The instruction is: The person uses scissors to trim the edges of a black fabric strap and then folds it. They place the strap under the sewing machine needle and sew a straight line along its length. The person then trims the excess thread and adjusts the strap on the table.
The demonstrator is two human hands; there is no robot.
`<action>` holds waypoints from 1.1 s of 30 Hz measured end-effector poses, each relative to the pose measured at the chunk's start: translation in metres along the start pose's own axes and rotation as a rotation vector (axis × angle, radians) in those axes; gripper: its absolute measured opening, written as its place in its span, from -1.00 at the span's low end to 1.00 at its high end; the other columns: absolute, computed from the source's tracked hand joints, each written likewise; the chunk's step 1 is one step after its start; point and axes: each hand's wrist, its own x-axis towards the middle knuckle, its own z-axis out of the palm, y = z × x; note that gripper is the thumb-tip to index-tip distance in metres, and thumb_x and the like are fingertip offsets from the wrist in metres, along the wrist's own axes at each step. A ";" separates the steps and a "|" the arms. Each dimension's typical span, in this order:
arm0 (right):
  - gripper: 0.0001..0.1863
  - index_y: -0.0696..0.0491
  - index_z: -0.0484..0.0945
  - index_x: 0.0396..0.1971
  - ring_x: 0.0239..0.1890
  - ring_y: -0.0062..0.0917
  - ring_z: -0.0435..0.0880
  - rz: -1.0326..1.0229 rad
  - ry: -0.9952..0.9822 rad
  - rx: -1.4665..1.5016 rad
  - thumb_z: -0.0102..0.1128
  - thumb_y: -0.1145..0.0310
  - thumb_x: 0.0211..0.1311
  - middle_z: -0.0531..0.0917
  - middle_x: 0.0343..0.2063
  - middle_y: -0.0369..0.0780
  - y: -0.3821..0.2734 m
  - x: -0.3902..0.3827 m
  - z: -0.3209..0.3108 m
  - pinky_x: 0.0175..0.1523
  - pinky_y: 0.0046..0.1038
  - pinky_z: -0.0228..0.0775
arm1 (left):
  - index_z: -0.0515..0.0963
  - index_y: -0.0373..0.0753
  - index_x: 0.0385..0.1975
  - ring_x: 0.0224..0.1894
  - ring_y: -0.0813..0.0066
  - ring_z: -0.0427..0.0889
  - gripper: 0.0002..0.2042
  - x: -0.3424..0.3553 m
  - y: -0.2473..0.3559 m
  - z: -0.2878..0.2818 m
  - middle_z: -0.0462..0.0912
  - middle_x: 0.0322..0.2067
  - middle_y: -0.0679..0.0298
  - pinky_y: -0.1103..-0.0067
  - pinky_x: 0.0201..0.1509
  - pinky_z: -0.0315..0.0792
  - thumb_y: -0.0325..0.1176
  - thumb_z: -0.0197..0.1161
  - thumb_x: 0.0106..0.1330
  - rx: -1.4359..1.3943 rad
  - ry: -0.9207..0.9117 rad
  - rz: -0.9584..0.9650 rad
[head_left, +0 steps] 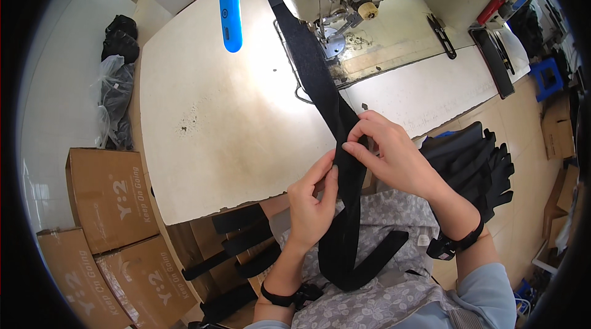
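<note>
A long black fabric strap [314, 76] runs from beyond the top edge, past the left side of the sewing machine [345, 12], over the table's near edge and down into my lap, where its tail loops. My left hand [313, 200] pinches the strap's left edge between thumb and fingers. Slightly higher, my right hand [385, 150] grips the right edge, thumb and forefinger together on the cloth. Between the two hands the strap looks folded or twisted lengthwise. The machine's needle area lies ahead of my hands, with the strap beside it.
A blue handheld lamp [231, 15] hangs over the white tabletop [203, 95]. Black thread snips [441, 36] lie on the machine bed. Stacked black fabric pieces [474, 163] are at right; cardboard boxes [114, 200] and black strips [246, 246] are at left.
</note>
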 end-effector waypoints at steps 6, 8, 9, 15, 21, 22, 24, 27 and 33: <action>-0.83 0.21 0.45 -0.36 -0.39 -0.20 0.52 0.000 -0.015 0.031 0.21 0.42 0.19 0.48 -0.38 -0.10 -0.003 0.000 0.001 -0.26 -0.30 0.36 | 0.47 -0.47 0.08 -0.08 0.65 0.57 -0.70 -0.002 -0.001 -0.001 0.63 -0.10 0.18 0.71 0.01 0.42 -0.57 0.12 0.37 -0.006 -0.001 -0.019; -0.84 0.20 0.45 -0.36 -0.40 -0.21 0.51 -0.016 0.004 0.012 0.21 0.43 0.19 0.48 -0.39 -0.10 -0.002 -0.001 0.002 -0.27 -0.30 0.35 | 0.49 -0.48 0.04 -0.18 0.62 0.60 -0.72 0.000 -0.001 0.000 0.67 -0.21 0.12 0.67 -0.07 0.48 -0.58 0.13 0.34 0.001 0.021 0.025; -0.84 0.19 0.45 -0.36 -0.41 -0.22 0.51 -0.031 0.026 0.006 0.21 0.43 0.19 0.48 -0.39 -0.10 0.001 -0.001 0.004 -0.28 -0.31 0.35 | 0.50 -0.48 0.02 -0.23 0.61 0.62 -0.72 0.001 -0.001 0.001 0.69 -0.26 0.09 0.64 -0.11 0.51 -0.58 0.13 0.33 0.005 0.032 0.047; -0.84 0.18 0.45 -0.37 -0.47 -0.24 0.49 0.072 -0.002 0.094 0.24 0.45 0.16 0.50 -0.41 -0.12 0.001 -0.001 0.000 -0.35 -0.34 0.33 | 0.50 -0.49 0.02 -0.23 0.62 0.62 -0.73 0.000 -0.001 0.002 0.70 -0.28 0.09 0.65 -0.11 0.50 -0.57 0.13 0.34 0.005 0.033 0.027; -0.84 0.18 0.45 -0.37 -0.49 -0.25 0.50 0.026 0.045 0.099 0.25 0.46 0.14 0.53 -0.43 -0.11 0.001 -0.001 0.006 -0.37 -0.35 0.33 | 0.50 -0.48 0.02 -0.23 0.62 0.63 -0.72 0.000 0.001 0.001 0.70 -0.26 0.08 0.65 -0.11 0.50 -0.57 0.13 0.34 0.018 0.014 0.005; -0.83 0.18 0.45 -0.37 -0.49 -0.25 0.50 0.017 0.060 0.090 0.25 0.46 0.14 0.53 -0.43 -0.11 0.001 -0.001 0.007 -0.37 -0.35 0.33 | 0.49 -0.48 0.02 -0.23 0.62 0.63 -0.72 0.000 0.001 0.001 0.71 -0.25 0.08 0.66 -0.12 0.50 -0.57 0.13 0.34 0.004 0.013 0.005; -0.86 0.18 0.45 -0.36 -0.49 -0.24 0.51 0.020 0.062 0.066 0.22 0.48 0.16 0.53 -0.45 -0.11 -0.001 -0.002 0.007 -0.36 -0.35 0.33 | 0.49 -0.48 0.03 -0.24 0.63 0.62 -0.72 0.002 -0.002 0.000 0.71 -0.25 0.09 0.67 -0.13 0.50 -0.56 0.13 0.35 -0.026 0.011 0.010; -0.89 0.19 0.46 -0.35 -0.48 -0.23 0.50 0.006 0.136 0.099 0.19 0.51 0.17 0.52 -0.41 -0.09 0.008 -0.002 0.011 -0.35 -0.34 0.34 | 0.49 -0.47 0.03 -0.25 0.65 0.62 -0.72 0.003 -0.003 -0.001 0.71 -0.26 0.09 0.68 -0.14 0.49 -0.55 0.12 0.36 -0.022 -0.008 0.001; -0.89 0.17 0.50 -0.26 -0.42 -0.43 0.53 -0.058 0.273 0.144 0.14 0.57 0.20 0.51 -0.19 -0.14 0.007 -0.005 0.018 -0.33 -0.47 0.39 | 0.46 -0.48 0.07 -0.13 0.66 0.59 -0.70 0.002 0.001 -0.004 0.67 -0.14 0.17 0.72 -0.02 0.42 -0.54 0.12 0.38 -0.063 -0.049 -0.081</action>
